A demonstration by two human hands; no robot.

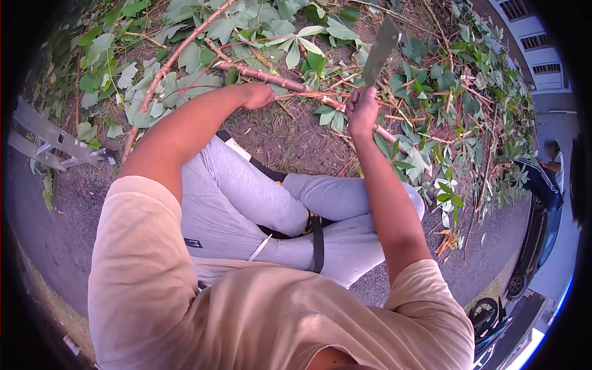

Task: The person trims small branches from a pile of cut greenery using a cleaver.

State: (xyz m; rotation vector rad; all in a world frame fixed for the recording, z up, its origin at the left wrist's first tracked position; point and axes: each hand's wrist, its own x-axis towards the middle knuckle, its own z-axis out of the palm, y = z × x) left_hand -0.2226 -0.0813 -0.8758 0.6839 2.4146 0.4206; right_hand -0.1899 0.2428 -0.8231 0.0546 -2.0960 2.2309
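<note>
My right hand (362,111) is closed round the handle of a machete (381,54), whose broad blade points up and away from me. In my left hand (258,97), fingers closed, is the end of a thin branch (308,94) that reaches right toward the right hand. Just beyond and partly under it lies a thicker brown branch (266,75) with cut nodes, running from upper left to lower right. Its middle shows a pale, split-looking patch close to my right hand. The machete's handle is mostly hidden in my fist.
Cut branches and large green leaves (203,77) cover the ground ahead. Another long branch (159,77) slants at the left. A metal ladder (55,137) lies at the far left. At the right are a person (542,179), a dark car (535,243) and a motorcycle (486,316).
</note>
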